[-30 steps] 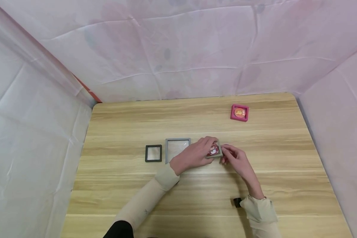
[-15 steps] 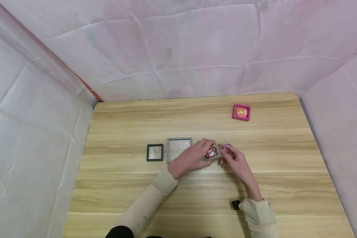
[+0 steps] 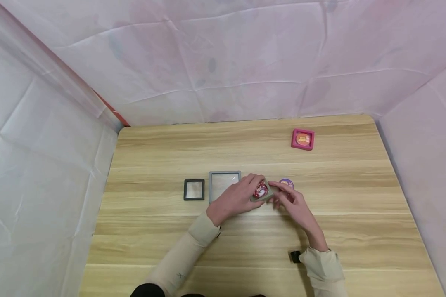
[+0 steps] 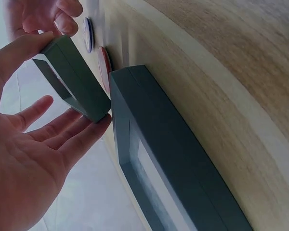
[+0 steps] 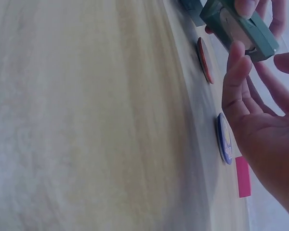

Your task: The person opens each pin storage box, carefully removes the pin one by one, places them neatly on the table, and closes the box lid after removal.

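Observation:
My left hand [image 3: 238,196] holds a small green square display frame [image 4: 77,77], tilted above the table, with the thumb on one edge and fingers on the opposite one. A red round badge [image 3: 260,190] shows within the frame's outline in the head view; a pale disc fills part of the frame in the right wrist view. My right hand [image 3: 297,208] is at the frame's right edge, loosely bent, one fingertip touching it. A red-rimmed badge [image 5: 205,60] lies on the table below. The purple-blue badge [image 3: 286,182] lies just beyond my right hand.
Left of the hands, a larger grey frame [image 3: 210,187] and a small black frame [image 3: 194,199] lie flat on the wooden table [image 3: 152,239]. A pink frame [image 3: 302,139] with an orange badge sits at the back right. Pale cloth walls surround the table.
The green frame has shifted slightly left and turned, held by my left hand. My right hand has followed it a little to the left, uncovering the purple-blue badge.

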`<state>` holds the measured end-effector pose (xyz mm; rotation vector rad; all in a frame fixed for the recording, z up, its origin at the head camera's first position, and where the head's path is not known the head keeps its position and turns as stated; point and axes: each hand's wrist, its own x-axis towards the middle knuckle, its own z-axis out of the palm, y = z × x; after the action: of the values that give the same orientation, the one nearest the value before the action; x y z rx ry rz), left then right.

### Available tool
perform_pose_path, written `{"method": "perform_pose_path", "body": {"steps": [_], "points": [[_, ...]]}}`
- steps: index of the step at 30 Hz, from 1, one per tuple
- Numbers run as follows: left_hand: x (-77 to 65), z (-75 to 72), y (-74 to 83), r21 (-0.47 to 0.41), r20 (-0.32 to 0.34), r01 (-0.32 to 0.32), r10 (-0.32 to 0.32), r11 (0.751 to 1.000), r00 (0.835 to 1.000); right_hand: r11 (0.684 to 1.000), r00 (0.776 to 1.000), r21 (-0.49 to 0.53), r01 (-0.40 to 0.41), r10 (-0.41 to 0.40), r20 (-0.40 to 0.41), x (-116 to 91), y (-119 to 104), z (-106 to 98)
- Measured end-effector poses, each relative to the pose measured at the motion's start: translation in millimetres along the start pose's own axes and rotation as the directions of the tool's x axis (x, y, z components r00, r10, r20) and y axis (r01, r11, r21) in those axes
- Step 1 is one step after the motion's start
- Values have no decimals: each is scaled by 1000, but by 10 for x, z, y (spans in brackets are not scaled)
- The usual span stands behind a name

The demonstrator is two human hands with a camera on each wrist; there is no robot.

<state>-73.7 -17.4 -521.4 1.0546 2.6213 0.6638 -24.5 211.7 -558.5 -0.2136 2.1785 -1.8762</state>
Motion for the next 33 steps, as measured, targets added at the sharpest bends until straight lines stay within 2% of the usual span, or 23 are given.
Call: {"method": "perform_pose_path", "body": {"steps": [7,10,17,27,30,33], "points": [[-18,-17,-4,1,-40,2,-2,1000,999,998,998,25,49,-50,40,15,58,-7],[-9,-23,-4,-5,-45,6,-6,1000,999,998,998,49,37,-40,44,23,68,-4],[-12,-17,6,-101,-43,13,-17,995,999,997,998,73,-14,9,61,17,55,13],[-11,10,16,-36,-6,-26,26,999,1000,995,998,100,-21,14,68,13,40,55],[-17,7,15,-51,2,-38,38,998,999,993,998,117,-14,7,64,10,45,66],[-34,-3,10,-105,24,-39,41,994,999,989,998,145,-21,11,63,3,50,77]]}}
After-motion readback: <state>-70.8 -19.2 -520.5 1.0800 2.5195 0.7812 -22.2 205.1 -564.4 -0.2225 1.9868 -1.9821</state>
